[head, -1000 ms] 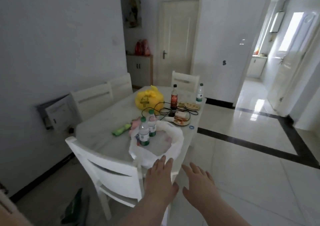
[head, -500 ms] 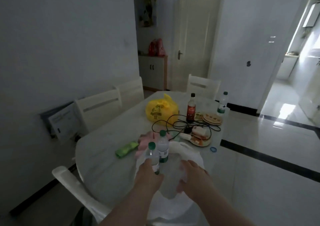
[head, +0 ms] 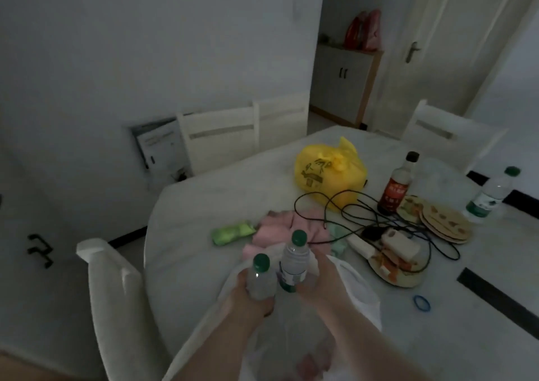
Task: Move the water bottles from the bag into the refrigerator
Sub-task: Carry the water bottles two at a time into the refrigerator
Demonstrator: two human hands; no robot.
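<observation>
Two clear water bottles with green caps stand upright in the mouth of a white plastic bag (head: 361, 302) on the near end of the table. My left hand (head: 248, 296) is wrapped around the nearer bottle (head: 260, 278). My right hand (head: 323, 281) grips the farther bottle (head: 294, 261) from its right side. A third water bottle (head: 490, 195) stands alone at the table's far right edge. No refrigerator is in view.
On the white table (head: 189, 205) lie a yellow bag (head: 326, 170), a dark sauce bottle (head: 398, 185), tangled black cables (head: 364, 214), plates (head: 446, 223), pink cloth (head: 280, 223) and a green packet (head: 233, 232). A white chair (head: 116, 293) stands at my left.
I have stepped up to the table. Both hands went from hovering open to reaching into the bag, and each now grips a bottle.
</observation>
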